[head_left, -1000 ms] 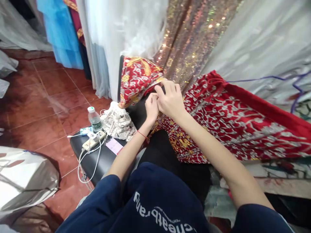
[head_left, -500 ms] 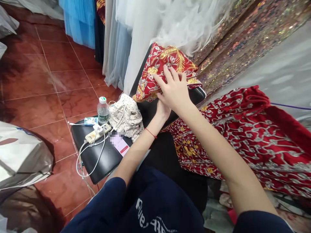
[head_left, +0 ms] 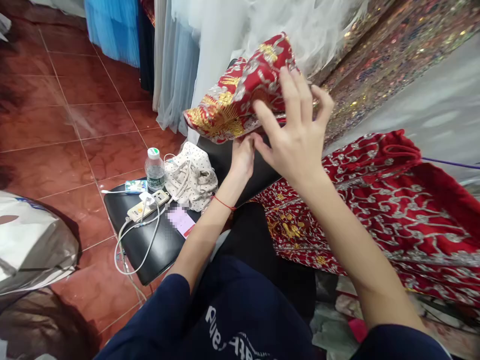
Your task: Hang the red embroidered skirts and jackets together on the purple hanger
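Observation:
A folded red cloth with gold and silver embroidery is lifted at a tilt above a black padded seat, its left end pointing down. At its lower edge my left hand is closed on the cloth, its fingertips partly hidden. My right hand lies against the cloth's right side with fingers spread and stretched out. Its thumb comes close to the left hand's fingers; whether they touch, I cannot tell.
Left on a black seat are a water bottle, power strip, white cable, phone and dotted white cloth. A red embroidered garment spreads at right. Gowns hang behind; a white bag stands left.
The folded red cloth has risen off the seat and tipped, its left end swinging down and left. My right hand has moved up and right, fingers spread wider; my left hand has shifted slightly left.

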Tool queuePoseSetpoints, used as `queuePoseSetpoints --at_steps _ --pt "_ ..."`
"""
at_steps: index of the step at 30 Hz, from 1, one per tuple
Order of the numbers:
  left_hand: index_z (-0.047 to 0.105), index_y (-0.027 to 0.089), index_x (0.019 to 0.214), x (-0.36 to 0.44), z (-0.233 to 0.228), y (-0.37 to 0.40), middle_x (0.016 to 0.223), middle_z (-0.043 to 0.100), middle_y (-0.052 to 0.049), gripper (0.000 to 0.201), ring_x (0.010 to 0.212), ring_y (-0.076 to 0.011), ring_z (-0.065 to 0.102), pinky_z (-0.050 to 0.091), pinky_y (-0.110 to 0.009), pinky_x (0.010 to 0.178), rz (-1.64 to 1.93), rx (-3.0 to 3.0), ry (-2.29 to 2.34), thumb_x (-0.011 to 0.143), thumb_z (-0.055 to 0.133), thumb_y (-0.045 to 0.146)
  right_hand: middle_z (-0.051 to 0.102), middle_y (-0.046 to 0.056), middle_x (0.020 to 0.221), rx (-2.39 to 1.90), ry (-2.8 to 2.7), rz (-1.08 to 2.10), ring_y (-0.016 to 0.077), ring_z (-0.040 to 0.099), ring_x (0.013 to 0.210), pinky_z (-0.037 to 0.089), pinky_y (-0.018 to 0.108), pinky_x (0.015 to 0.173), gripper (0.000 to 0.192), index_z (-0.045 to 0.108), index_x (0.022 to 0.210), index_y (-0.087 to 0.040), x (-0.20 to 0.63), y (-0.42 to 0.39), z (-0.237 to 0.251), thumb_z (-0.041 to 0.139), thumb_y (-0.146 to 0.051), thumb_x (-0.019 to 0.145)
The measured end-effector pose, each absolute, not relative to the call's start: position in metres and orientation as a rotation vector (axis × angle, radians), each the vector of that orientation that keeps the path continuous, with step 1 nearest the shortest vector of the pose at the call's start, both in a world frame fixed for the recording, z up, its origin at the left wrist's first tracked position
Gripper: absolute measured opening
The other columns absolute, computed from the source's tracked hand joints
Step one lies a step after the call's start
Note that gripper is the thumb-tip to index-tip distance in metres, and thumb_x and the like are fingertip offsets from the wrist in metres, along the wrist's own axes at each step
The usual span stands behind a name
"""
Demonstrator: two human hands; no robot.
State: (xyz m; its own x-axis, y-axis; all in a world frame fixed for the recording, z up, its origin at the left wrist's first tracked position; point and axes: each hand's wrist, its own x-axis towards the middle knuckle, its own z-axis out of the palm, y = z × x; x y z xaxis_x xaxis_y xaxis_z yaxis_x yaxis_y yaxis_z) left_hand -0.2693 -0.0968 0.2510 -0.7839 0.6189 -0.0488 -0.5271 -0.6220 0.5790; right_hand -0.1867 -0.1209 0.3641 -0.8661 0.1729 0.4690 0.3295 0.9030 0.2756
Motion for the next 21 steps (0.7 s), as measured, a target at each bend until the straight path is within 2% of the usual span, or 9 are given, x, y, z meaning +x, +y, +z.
queuePoseSetpoints --at_steps 3,5,7,10,14,18,20,21 --pt "0.060 0.014 0.090 -0.256 0.262 -0.103 0.091 0.067 -0.001 0.018 0.106 -0.0145 0.067 0.048 -0.033 0.107 2.341 0.279 0.720 0.096 0.045 0.005 0.028 0.015 0.165 -0.391 -2.669 -0.496 0.0403 0.015 0.156 0.021 0.073 0.114 0.063 0.038 0.153 -0.025 -0.175 -0.117 0.378 0.053 -0.036 0.093" --pt "0.061 0.015 0.093 -0.245 0.266 -0.107 0.096 0.068 -0.003 0.017 0.108 -0.0157 0.066 0.045 -0.035 0.109 2.350 0.361 0.739 0.095 0.047 0.006 0.022 0.017 0.167 -0.395 -2.692 -0.475 0.0422 0.015 0.155 0.023 0.072 0.114 0.070 0.032 0.157 -0.022 -0.168 -0.111 0.382 0.055 -0.039 0.093" --pt "0.061 0.016 0.098 -0.233 0.270 -0.112 0.103 0.069 -0.003 0.017 0.111 -0.0168 0.065 0.043 -0.036 0.111 2.360 0.476 0.765 0.093 0.049 0.006 0.020 0.018 0.168 -0.412 -2.682 -0.453 0.0439 0.021 0.153 0.029 0.070 0.113 0.077 0.029 0.159 -0.022 -0.158 -0.102 0.383 0.058 -0.046 0.091" --pt "0.061 0.018 0.103 -0.215 0.277 -0.122 0.110 0.069 -0.003 0.019 0.112 -0.0175 0.063 0.043 -0.036 0.111 2.350 0.638 0.793 0.092 0.050 0.007 0.026 0.018 0.166 -0.429 -2.638 -0.405 0.0437 0.030 0.150 0.037 0.067 0.110 0.083 0.029 0.159 -0.023 -0.142 -0.086 0.383 0.062 -0.053 0.089" --pt "0.059 0.017 0.100 -0.198 0.288 -0.136 0.106 0.069 -0.004 0.012 0.106 -0.0177 0.064 0.046 -0.036 0.105 2.295 0.726 0.850 0.093 0.051 0.011 0.037 0.013 0.162 -0.340 -2.702 -0.294 0.0373 0.040 0.147 0.043 0.058 0.111 0.071 0.037 0.156 -0.026 -0.119 -0.073 0.388 0.060 -0.047 0.092" --pt "0.059 0.018 0.097 -0.186 0.297 -0.148 0.096 0.068 -0.002 0.010 0.099 -0.0165 0.063 0.046 -0.032 0.099 2.229 0.809 0.924 0.094 0.051 0.014 0.047 0.010 0.157 -0.300 -2.727 -0.164 0.0314 0.044 0.145 0.043 0.055 0.113 0.059 0.042 0.154 -0.026 -0.097 -0.082 0.403 0.053 -0.037 0.097" --pt "0.058 0.019 0.089 -0.180 0.301 -0.154 0.085 0.065 0.000 0.008 0.091 -0.0149 0.061 0.047 -0.028 0.092 2.228 0.882 0.969 0.092 0.052 0.014 0.060 0.010 0.145 -0.338 -2.666 -0.070 0.0259 0.055 0.136 0.045 0.048 0.113 0.046 0.055 0.144 -0.023 -0.084 -0.091 0.411 0.047 -0.031 0.100" --pt "0.056 0.019 0.084 -0.177 0.303 -0.157 0.079 0.062 0.001 0.009 0.084 -0.0139 0.058 0.046 -0.026 0.085 2.232 0.923 0.988 0.090 0.051 0.014 0.069 0.010 0.132 -0.372 -2.630 -0.030 0.0235 0.063 0.126 0.048 0.044 0.109 0.039 0.064 0.134 -0.020 -0.077 -0.095 0.415 0.045 -0.030 0.101"
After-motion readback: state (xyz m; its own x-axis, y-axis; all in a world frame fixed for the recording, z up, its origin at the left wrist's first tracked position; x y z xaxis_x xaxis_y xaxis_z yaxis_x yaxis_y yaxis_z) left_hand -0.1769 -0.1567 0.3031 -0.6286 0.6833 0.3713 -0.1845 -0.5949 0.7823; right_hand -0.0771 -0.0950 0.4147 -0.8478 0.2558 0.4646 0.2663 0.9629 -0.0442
